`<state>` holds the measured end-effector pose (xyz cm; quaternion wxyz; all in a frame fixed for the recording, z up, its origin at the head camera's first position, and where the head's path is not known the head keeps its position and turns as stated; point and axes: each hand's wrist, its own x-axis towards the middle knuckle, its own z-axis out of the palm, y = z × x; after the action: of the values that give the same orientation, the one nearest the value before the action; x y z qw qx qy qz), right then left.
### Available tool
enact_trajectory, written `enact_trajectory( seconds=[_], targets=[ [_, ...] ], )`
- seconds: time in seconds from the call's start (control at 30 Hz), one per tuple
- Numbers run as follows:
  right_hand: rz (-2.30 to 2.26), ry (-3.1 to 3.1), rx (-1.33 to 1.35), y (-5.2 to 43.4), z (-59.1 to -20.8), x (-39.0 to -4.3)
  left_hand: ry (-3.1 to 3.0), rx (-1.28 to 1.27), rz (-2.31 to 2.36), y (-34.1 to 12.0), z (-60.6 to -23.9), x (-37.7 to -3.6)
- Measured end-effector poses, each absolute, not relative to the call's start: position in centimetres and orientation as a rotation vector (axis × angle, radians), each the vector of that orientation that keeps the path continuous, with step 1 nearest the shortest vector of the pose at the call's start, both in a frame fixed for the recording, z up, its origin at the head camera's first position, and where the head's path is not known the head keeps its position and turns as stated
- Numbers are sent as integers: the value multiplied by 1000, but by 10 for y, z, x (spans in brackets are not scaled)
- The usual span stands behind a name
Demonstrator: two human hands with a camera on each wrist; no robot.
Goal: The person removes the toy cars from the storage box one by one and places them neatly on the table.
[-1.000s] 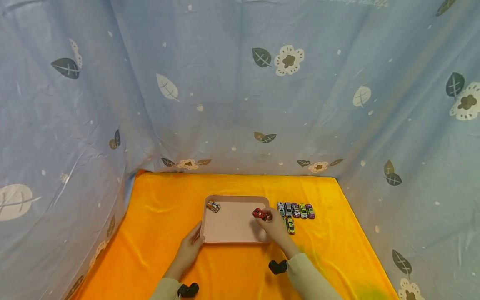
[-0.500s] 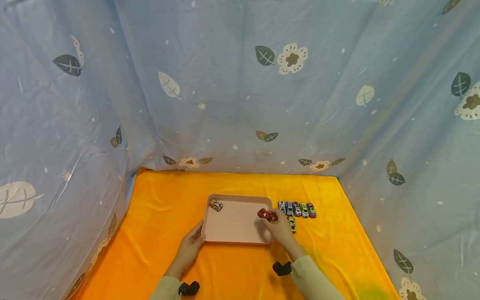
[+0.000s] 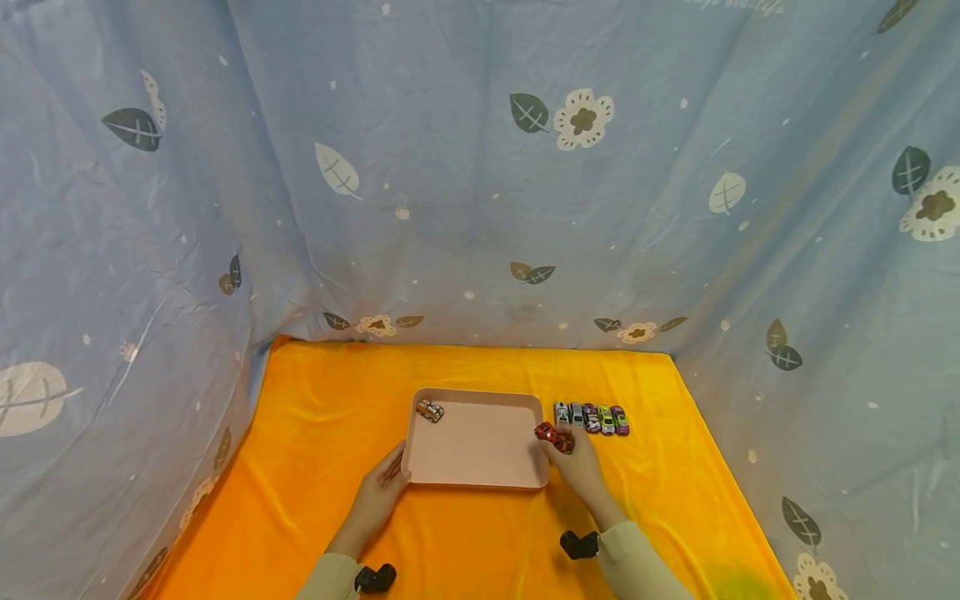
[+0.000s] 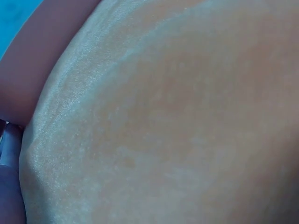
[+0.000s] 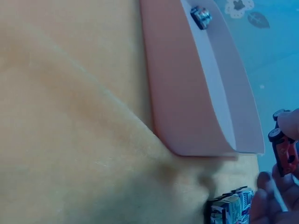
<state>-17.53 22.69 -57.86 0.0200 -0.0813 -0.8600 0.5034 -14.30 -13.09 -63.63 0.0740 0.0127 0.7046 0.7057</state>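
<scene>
In the head view, my right hand (image 3: pixel 583 468) pinches a red toy car (image 3: pixel 548 432) above the right rim of a shallow pink tray (image 3: pixel 472 458). The right wrist view shows the same red toy car (image 5: pixel 286 154) tilted between thumb and fingers, its wheels facing the camera. At the tray's left side my left hand (image 3: pixel 375 495) grips the wall near the front corner. An orange and silver toy car (image 3: pixel 430 410) sits in the tray's far left corner. Tray wall and cloth fill most of the left wrist view.
Several toy cars (image 3: pixel 606 420) stand side by side in a row right of the tray, partly behind my right hand. An orange cloth (image 3: pixel 322 417) covers the table. Blue patterned curtains (image 3: pixel 450 208) enclose the back and sides.
My right hand has carried the red toy car rightward, from over the tray's inside to its right rim. It now covers the yellow toy car in front of the row. The left hand stays put.
</scene>
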Motion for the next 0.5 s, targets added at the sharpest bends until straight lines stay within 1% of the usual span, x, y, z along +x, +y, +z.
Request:
enact_trajectory(
  seconds=[0.3,0.5],
  targets=[
    [1527,-2697,-206,215,-580,-171,2104,50,2130,-132,-638,-143],
    [1496,-2684,-168,211,-580,-178,2139,43,2134,-131,-640,-143]
  ],
)
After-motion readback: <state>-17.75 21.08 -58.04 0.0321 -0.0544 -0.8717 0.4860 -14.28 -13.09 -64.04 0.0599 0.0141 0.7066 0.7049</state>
